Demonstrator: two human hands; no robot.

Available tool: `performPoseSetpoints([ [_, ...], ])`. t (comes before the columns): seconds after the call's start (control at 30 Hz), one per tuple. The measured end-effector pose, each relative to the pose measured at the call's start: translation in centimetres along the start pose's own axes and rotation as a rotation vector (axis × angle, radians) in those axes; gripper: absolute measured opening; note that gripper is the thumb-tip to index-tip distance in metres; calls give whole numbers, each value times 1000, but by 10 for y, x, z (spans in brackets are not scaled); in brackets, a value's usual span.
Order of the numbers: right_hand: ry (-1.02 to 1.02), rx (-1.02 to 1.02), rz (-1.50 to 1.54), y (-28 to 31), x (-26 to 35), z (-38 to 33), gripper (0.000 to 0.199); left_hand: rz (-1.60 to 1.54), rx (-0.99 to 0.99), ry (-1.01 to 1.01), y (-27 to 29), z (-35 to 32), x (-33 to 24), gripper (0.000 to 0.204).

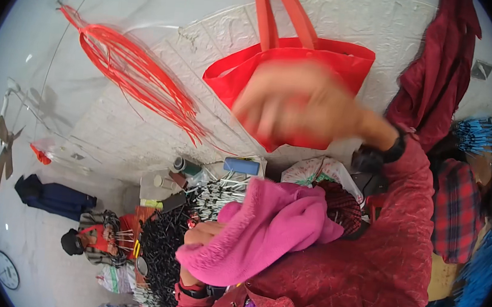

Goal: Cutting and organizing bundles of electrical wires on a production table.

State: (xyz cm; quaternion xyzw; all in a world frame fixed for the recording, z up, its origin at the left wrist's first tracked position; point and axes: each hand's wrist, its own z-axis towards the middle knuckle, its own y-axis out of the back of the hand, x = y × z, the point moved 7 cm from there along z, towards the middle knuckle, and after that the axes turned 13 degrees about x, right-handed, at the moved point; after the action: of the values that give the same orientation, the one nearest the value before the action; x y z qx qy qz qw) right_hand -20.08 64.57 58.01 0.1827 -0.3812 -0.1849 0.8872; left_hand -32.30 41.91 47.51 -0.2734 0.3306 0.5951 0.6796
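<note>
My right hand [304, 106], raised in front of a red tote bag [344, 59], is smeared by motion, so its fingers do not show clearly. A dark band [396, 147] circles that wrist. My left hand [206, 231] is lower, beside a pile of small black parts [160, 249]. Pink fleecy cloth [274, 233] bunches over and against it, hiding most of the fingers; whether it grips the cloth cannot be made out. My red jacket [352, 276] fills the lower right.
Bundled white pieces [218, 198], a dark cup [186, 167] and a blue box [241, 165] sit past the black pile. A co-worker [95, 239] in a cap handles thin rods. Red strands [135, 78] hang on the wall. Blue bundles [480, 276] stand at right.
</note>
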Motion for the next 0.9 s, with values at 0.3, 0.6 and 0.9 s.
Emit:
performPoseSetpoints([
  [0.3,-307,-533,-695,118,-38,-42,27,236,65,250,40,33,4,31],
  [0.6,-232,-591,-555,163,-15,21,20,172,-61,311,43,38,21,34],
  [0.9,-28,-231,-351,52,37,30,15,218,-97,25,19,77,7,20],
])
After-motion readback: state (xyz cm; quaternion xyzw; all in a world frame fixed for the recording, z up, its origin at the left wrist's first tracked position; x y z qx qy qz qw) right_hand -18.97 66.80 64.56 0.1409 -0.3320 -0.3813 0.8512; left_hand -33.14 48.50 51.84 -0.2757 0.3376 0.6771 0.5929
